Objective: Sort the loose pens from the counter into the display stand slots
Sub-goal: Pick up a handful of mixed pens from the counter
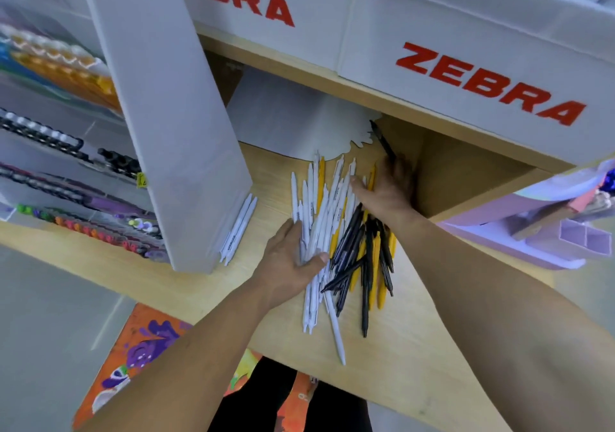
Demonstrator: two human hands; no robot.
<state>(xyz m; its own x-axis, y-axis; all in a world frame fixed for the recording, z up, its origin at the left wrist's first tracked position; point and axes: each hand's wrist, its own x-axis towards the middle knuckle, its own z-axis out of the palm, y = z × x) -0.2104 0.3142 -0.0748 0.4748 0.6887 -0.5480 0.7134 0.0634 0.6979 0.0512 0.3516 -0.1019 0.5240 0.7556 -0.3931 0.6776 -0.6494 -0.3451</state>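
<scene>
Pens [336,231] sit in one mixed heap in the middle of the counter [432,365], so I'd say the sorting has barely started. The display stand [173,132] is off to the left, its slots [66,198] showing rows of coloured pens. A pair of white ones [238,228] lies right against its base.

The step in hand looks like pulling one colour out of the mess. The white pens [319,205] mostly lie side by side on the left of the heap, while the black pens [352,231] and yellow pens [375,265] cross over each other on the right. My tip: slide the white bundle sideways off the heap rather than lifting it straight up, or the crossed black ones will come along with it. Square up the tips before carrying it over, too, since a splayed bundle won't drop into a slot cleanly.

The left hand [289,255] comes in low from the lower left, palm down. Its fingers run along the left side of the white bundle and the thumb is laid across it, so it has hold of them. The right hand [386,192] reaches over the far end of the heap with its thumb spread onto the white pens. Its fingers are blurred next to a single black pen [382,140] pointing toward the back, and I can't tell if it's pinching that one or just touching it.
</scene>
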